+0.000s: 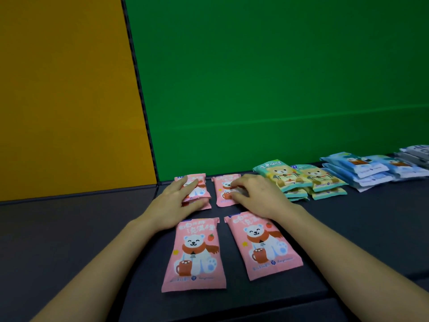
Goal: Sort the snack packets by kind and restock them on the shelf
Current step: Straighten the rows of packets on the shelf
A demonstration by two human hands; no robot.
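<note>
On my feed, the left hand (178,202) lies flat, fingers straight, on the pink packet stack (200,194). The right hand (257,196) arches over a single pink packet (222,197); I cannot tell whether it grips. On the matte dark shelf (69,240), glossy teal packets (299,180) and blue packets (362,169) are stacked to the right, before the green wall (255,77) and orange wall (58,89).

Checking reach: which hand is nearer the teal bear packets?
Right. The right hand touches a pink packet just left of the teal bear packets; the left hand lies farther left, on another pink pile.
</note>
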